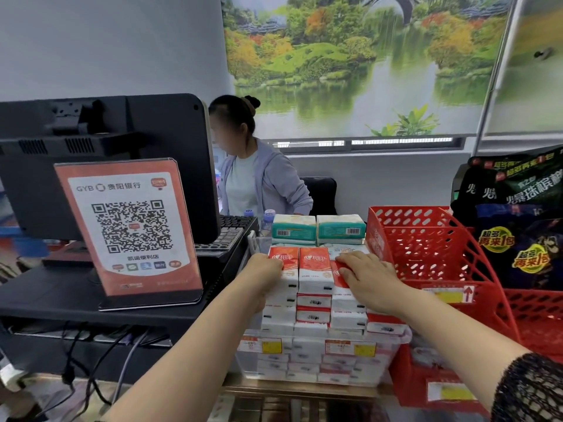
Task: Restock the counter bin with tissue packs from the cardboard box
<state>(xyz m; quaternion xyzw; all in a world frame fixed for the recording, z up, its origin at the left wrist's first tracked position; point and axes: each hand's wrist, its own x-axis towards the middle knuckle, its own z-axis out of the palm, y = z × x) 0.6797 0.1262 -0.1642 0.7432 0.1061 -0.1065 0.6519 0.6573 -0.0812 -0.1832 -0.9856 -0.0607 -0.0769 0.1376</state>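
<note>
Fingers (345,272): L hand (264,271), R hand (370,280) on tissue packs (314,271) in bin (304,365)

1. The tissue packs (314,269) are wrapped in red and white and lie flat in three neat columns, rising well above the bin's rim.
2. The counter bin (393,351) is clear plastic, upright on the tabletop and packed full, with two yellow-and-red labels (350,348) on its front.

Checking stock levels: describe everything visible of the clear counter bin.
The clear plastic bin stands on the counter between a black stand and a red basket. Red-and-white tissue packs fill it and pile well above its rim. Two red-and-yellow price labels sit on its front. The left hand and right hand touch only the top packs.
</note>
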